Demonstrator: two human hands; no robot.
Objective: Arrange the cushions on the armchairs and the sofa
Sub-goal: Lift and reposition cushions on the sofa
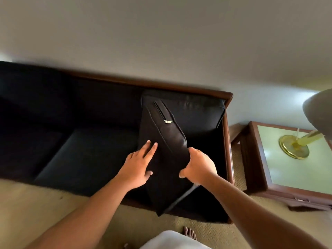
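A black cushion [167,150] stands on edge at the right end of the sofa [75,123], tilted, with its upper end leaning toward the back cushion [201,112] and its lower corner hanging past the front edge of the seat. A zipper pull [168,121] shows on the narrow side that faces up.

The left hand [137,168] lies flat against the cushion's left face, fingers [150,146] extended and spread, thumb alongside; it presses on the fabric and does not grip. The right hand [198,168] is clenched on the cushion's right edge, fingers wrapped around the seam and thumb on the near side.

The sofa has dark upholstery and a wooden frame [227,97] running along the back and right arm. Another seat cushion [84,157] lies flat just left of the held cushion.

A wooden side counter [255,155] with a pale green top stands to the right of the sofa, apart from it, carrying the brass base of a lamp [293,147]. The lampshade [318,112] shows at the right edge. Beige carpet [36,203] covers the floor. Bare toes [189,233] show at the bottom edge.
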